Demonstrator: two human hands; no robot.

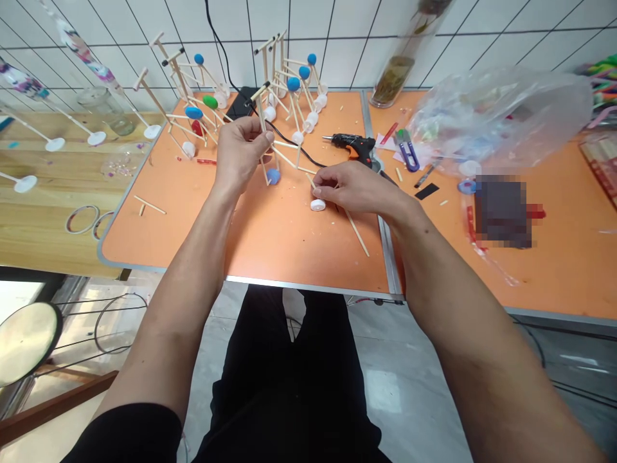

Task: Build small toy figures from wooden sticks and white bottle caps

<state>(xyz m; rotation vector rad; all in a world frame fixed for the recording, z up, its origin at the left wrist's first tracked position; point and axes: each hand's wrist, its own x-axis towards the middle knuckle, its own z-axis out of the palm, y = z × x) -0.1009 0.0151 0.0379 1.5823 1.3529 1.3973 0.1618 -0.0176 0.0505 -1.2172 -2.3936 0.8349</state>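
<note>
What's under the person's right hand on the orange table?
A white round cap sits on the table below the fingers, and a wooden stick runs beneath the hand, which hides the stick's middle and anything under the palm.

Item: two bare hands, held forward and apart.
Left hand (240,154) raised, back of the hand up, fingers curled closed; right hand (349,188) lower, palm down, fingertips pinched together; our bare forearms (183,257) angle inward from either side.

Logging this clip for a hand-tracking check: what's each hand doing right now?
Left hand: closed, holding a wooden stick frame.
Right hand: closed, pinching a wooden stick.
</note>
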